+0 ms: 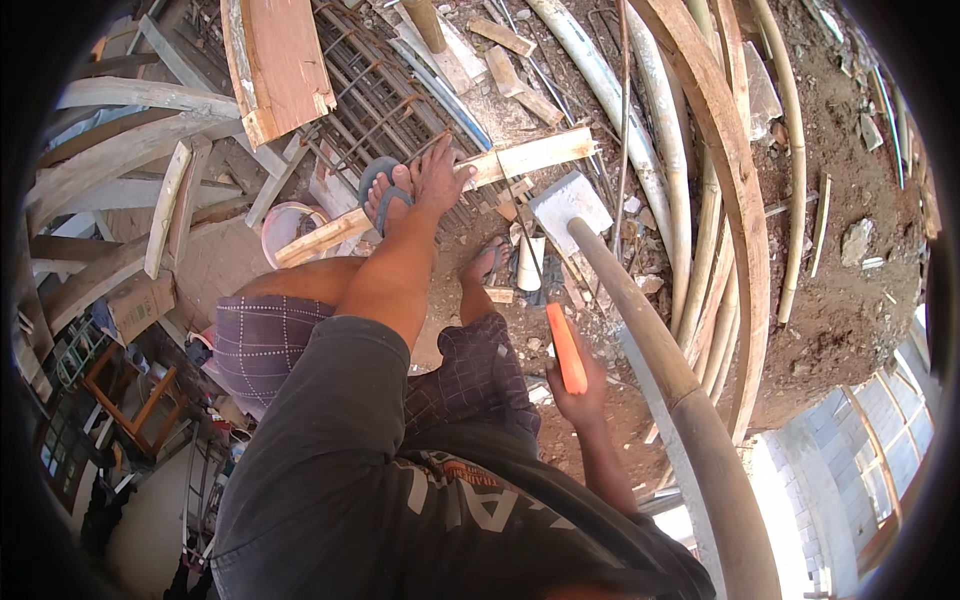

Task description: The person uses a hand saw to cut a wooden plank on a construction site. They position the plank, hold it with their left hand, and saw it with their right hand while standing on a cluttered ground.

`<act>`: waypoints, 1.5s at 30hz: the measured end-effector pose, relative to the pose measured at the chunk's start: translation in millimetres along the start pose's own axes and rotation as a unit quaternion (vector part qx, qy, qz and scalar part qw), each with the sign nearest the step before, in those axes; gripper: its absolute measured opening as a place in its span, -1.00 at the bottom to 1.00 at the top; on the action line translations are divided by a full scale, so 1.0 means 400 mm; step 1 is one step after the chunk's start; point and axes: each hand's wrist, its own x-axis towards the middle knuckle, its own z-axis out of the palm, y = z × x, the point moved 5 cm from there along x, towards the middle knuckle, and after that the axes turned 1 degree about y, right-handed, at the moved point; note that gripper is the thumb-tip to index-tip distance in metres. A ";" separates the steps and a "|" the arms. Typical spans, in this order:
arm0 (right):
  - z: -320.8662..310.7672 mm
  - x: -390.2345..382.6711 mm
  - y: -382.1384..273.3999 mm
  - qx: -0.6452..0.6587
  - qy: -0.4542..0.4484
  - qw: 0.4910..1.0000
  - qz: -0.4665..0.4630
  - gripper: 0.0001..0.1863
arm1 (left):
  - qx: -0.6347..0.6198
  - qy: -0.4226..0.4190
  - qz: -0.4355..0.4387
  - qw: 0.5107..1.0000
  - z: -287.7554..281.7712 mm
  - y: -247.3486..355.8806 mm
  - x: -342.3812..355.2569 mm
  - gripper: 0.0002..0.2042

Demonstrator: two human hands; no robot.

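A long pale wooden plank lies slantwise in front of me. My left hand grips it near its middle, fingers over the far edge and thumb to the right. Just left of that hand, my foot in a grey flip-flop presses on the same plank. My right hand is closed round the orange handle of a hand saw. Its thin dark blade, seen almost edge-on, reaches up to the plank right of my left hand. The teeth and the cut are too small to make out.
A bamboo pole with a pale square block at its end slants past on the right. Beyond stand long curved timbers and pipes. Steel rebar lies ahead; a whitish bucket sits under the plank's left end.
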 end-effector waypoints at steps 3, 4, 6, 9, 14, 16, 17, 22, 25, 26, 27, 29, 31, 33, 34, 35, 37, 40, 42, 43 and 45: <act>-0.067 -0.132 -0.059 -0.045 -0.004 0.998 0.037 -0.29 | 0.026 -0.048 -0.024 0.998 0.036 -0.030 0.023 -0.61; -0.065 -0.113 -0.068 -0.041 0.018 0.999 -0.010 -0.29 | 0.026 -0.048 -0.011 0.998 0.033 -0.037 0.029 -0.61; 0.009 0.055 0.040 -0.009 -0.006 0.995 0.098 -0.29 | 0.012 -0.001 -0.024 1.000 0.016 -0.033 0.052 -0.62; 0.144 0.392 0.180 -0.039 0.013 0.996 0.081 -0.33 | -0.047 0.047 -0.069 0.995 -0.019 0.026 0.077 -0.67; 0.195 0.528 0.293 0.026 0.036 0.994 0.099 -0.33 | -0.026 -0.022 0.113 0.993 -0.003 0.291 0.261 -0.54; 0.121 0.418 0.284 0.126 0.096 0.987 0.037 -0.34 | -0.054 -0.079 0.105 0.990 0.039 0.319 0.305 -0.51; 0.089 0.356 0.282 0.111 0.099 0.988 0.039 -0.34 | -0.050 -0.075 0.104 0.990 0.045 0.312 0.325 -0.50; -0.018 0.127 0.270 0.058 0.114 0.989 0.069 -0.33 | 0.029 -0.062 0.114 0.991 -0.062 0.147 0.421 -0.47; -0.020 0.057 0.288 0.059 0.103 0.987 0.112 -0.34 | 0.056 -0.166 0.055 0.983 -0.241 0.043 0.481 -0.47; -0.015 0.038 0.297 0.059 0.095 0.986 0.122 -0.34 | 0.093 -0.186 0.086 0.974 -0.313 0.035 0.483 -0.47; -0.010 0.019 0.306 0.065 0.094 0.985 0.131 -0.34 | 0.162 -0.216 0.100 0.958 -0.399 0.029 0.489 -0.47; 0.001 -0.014 0.311 0.066 0.089 0.989 0.098 -0.35 | 0.263 -0.201 0.140 0.933 -0.554 0.028 0.459 -0.47; 0.009 -0.037 0.310 0.049 0.086 0.993 0.068 -0.37 | 0.294 -0.179 0.159 0.925 -0.655 0.006 0.377 -0.47; 0.018 -0.051 0.312 0.030 0.068 0.993 0.092 -0.35 | 0.249 -0.147 0.178 0.941 -0.699 -0.038 0.267 -0.47; 0.020 -0.058 0.317 0.017 0.060 0.988 0.138 -0.35 | 0.189 -0.168 0.158 0.954 -0.694 -0.076 0.203 -0.47; 0.016 -0.056 0.295 -0.002 0.068 0.994 0.081 -0.36 | 0.112 -0.157 0.089 0.977 -0.669 -0.129 0.131 -0.46; 0.006 -0.060 0.267 -0.007 0.070 0.996 0.053 -0.37 | 0.111 -0.121 0.053 0.985 -0.598 -0.217 -0.014 -0.39; -0.017 -0.072 0.233 0.002 0.056 0.997 0.055 -0.37 | 0.199 -0.144 -0.087 0.965 -0.439 -0.333 -0.187 -0.14; -0.040 -0.087 0.221 -0.006 0.047 0.997 0.064 -0.36 | 0.261 -0.153 -0.134 0.944 -0.341 -0.375 -0.246 -0.06; -0.052 -0.095 0.216 -0.011 0.043 0.997 0.058 -0.36 | 0.304 -0.141 -0.144 0.931 -0.300 -0.385 -0.255 -0.07; -0.072 -0.111 0.208 0.003 0.033 0.999 0.028 -0.36 | 0.286 -0.119 -0.161 0.937 -0.239 -0.393 -0.240 -0.15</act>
